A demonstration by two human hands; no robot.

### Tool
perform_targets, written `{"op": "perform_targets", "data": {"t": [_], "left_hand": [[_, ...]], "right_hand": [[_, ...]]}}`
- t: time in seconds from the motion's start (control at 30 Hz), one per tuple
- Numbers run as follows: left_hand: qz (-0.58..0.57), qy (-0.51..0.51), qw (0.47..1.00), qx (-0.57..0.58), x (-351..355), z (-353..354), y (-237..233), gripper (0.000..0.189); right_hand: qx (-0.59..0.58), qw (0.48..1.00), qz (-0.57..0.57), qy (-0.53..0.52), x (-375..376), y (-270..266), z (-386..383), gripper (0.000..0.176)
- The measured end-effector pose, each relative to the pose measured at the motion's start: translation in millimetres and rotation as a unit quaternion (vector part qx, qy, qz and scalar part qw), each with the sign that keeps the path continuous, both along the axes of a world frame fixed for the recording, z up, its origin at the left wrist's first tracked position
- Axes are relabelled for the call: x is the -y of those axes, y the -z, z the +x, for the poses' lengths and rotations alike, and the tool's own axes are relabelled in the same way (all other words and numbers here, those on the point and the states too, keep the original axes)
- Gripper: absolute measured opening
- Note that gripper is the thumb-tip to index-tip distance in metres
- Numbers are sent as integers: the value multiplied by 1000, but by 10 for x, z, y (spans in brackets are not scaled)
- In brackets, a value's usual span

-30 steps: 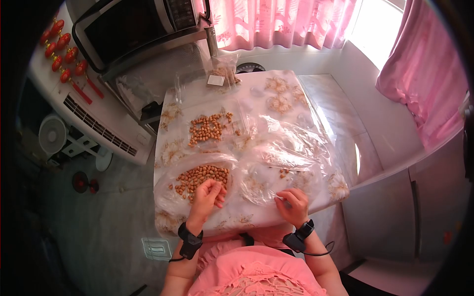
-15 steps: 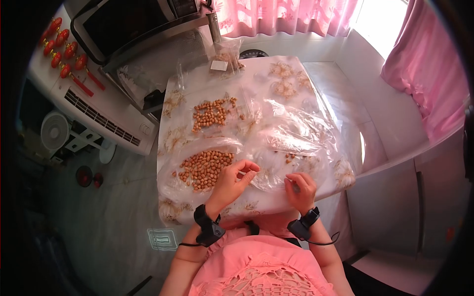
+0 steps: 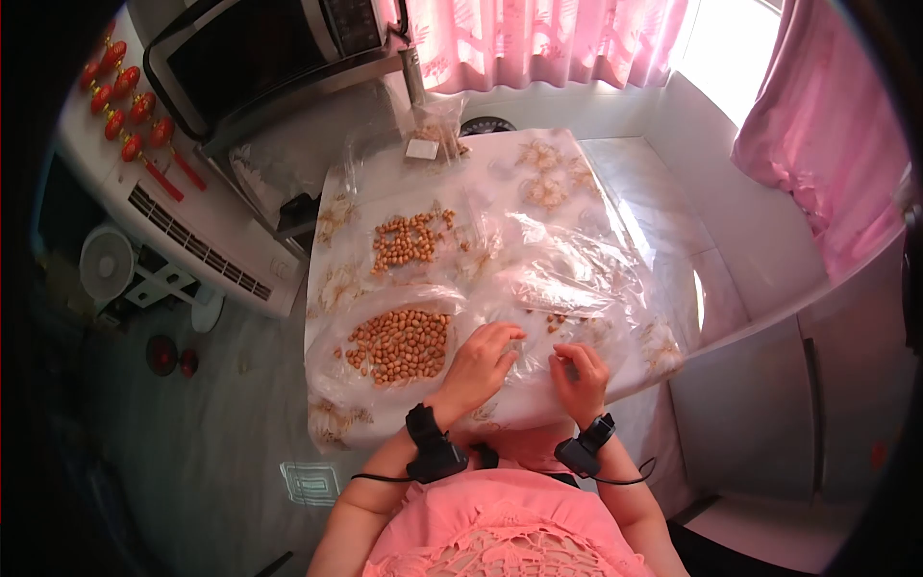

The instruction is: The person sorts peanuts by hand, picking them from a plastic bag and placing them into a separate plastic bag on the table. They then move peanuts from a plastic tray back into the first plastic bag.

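My left hand (image 3: 484,365) is over the near edge of a clear plastic bag (image 3: 577,279), its fingers bent and apart, with nothing visible in them. To its right, my right hand (image 3: 580,377) has curled fingers; whether they hold anything is too small to tell. Several brown nuts (image 3: 555,321) lie at the bag just beyond my hands. Left of my left hand, a larger pile of brown nuts (image 3: 402,344) rests on clear plastic. Farther back, another group of nuts (image 3: 409,240) lies spread on plastic.
The table (image 3: 332,428) has a flowered cover. At its back left stands a clear bag with a white label (image 3: 421,149). A microwave (image 3: 250,67) sits on a metal rack beyond the left corner. Pink curtains (image 3: 548,43) hang behind, and a fan (image 3: 106,258) stands at left.
My left hand has moved right, away from the large nut pile and towards the right-hand bag. My right hand has shifted slightly. The view has tilted a little upward.
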State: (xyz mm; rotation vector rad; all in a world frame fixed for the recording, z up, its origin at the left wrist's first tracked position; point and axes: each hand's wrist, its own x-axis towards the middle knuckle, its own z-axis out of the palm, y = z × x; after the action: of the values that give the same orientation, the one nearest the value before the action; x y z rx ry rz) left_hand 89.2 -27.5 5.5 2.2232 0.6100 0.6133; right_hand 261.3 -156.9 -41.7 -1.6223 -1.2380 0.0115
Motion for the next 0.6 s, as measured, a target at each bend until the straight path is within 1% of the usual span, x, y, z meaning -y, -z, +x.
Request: {"op": "perform_targets", "data": {"t": [0.03,0.07,0.13,0.17,0.2,0.23,0.27,0.33,0.37,0.43,0.6], "left_hand": [[-31,2,1000,-6,-21,62,32,37],[-26,9,1000,-4,-58,111,84,37],[-165,3,986,40,-131,207,186,50],[-161,10,986,40,-156,230,238,50],[-72,-36,997,17,-177,245,213,56],[16,-83,996,-4,-195,253,191,62],[-12,-73,997,1,-244,257,167,64],[1,-70,998,9,-267,296,35,63],[15,-71,997,15,-273,311,-10,62],[20,-73,997,20,-263,349,-76,62],[19,-68,996,57,-269,471,-132,64]], "right_hand": [[-18,1000,7,8,1,7,8,21],[-16,1000,12,14,9,6,20,21],[-44,999,8,29,24,6,47,41],[-43,998,12,36,28,35,60,41],[-77,996,23,37,19,55,75,53],[-111,993,33,37,24,67,93,65],[-109,993,35,42,26,81,100,65],[-124,988,76,46,-5,55,76,81],[-124,988,77,47,1,64,82,81],[-125,989,75,33,10,94,76,86],[-121,989,82,36,20,137,75,85]]}}
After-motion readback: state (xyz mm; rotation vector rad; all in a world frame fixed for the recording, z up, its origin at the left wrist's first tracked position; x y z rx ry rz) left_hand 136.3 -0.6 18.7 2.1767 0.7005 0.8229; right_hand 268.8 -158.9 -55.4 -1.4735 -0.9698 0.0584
